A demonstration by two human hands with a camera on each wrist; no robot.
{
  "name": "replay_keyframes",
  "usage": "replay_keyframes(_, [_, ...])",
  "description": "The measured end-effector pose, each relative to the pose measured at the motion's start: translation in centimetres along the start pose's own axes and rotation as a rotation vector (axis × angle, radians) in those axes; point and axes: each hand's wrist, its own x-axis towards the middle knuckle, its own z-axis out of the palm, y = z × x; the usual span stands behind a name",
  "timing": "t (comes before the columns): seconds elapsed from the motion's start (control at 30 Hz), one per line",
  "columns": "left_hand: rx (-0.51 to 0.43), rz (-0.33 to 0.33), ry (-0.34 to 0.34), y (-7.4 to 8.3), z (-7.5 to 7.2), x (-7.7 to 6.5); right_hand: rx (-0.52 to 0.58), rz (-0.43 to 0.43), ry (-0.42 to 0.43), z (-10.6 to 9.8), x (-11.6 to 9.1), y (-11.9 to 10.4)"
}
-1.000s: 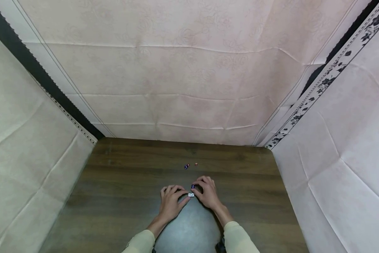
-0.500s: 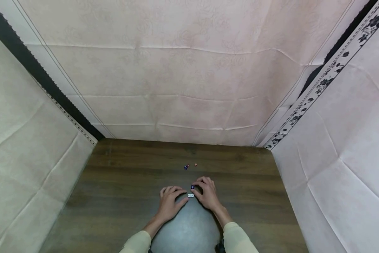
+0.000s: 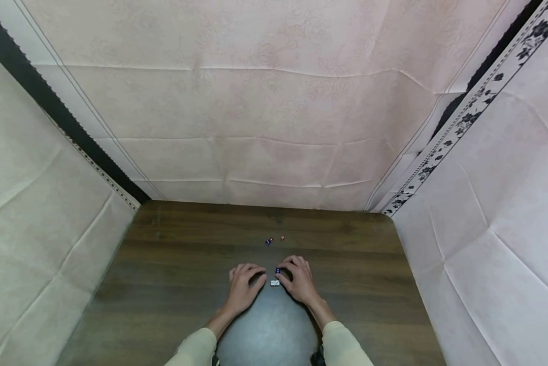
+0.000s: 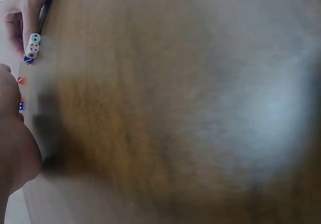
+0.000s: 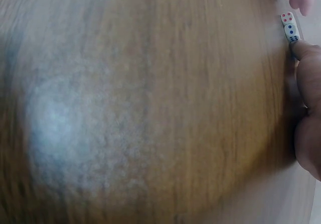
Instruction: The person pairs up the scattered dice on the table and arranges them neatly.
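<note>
Two white dice [image 3: 275,283] sit side by side on the wooden table, touching each other; the right wrist view shows red and blue pips on the white dice [image 5: 289,25]. Just beyond them is a blue die [image 3: 278,271] between the thumb and index finger of my right hand [image 3: 299,280], which pinches it. The left wrist view shows this blue die [image 4: 28,60] partly hidden behind the white pair. My left hand [image 3: 243,287] is to the left of the white dice, apart from them, its fingers loosely curved with nothing between them.
Farther back on the table [image 3: 173,254] lie another blue die [image 3: 267,242], a small red die [image 3: 271,239] close to it, and a second red die [image 3: 282,238] to the right. Pale cloth [image 3: 264,127] hangs behind the table and along both sides.
My left hand has let go of the white dice and drawn back to the left. The right hand stays in place at the blue die.
</note>
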Motion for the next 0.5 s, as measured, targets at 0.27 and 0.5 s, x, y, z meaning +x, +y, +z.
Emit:
replay_keyframes(0.27, [0.008,0.001,0.024,0.0,0.1,1.6,-0.007,-0.034,0.047,0.4,-0.1,0.3])
replay_keyframes(0.5, [-0.003,-0.041,0.003,-0.1,0.1,3.1,-0.031,-0.044,0.066,0.4,0.0,0.2])
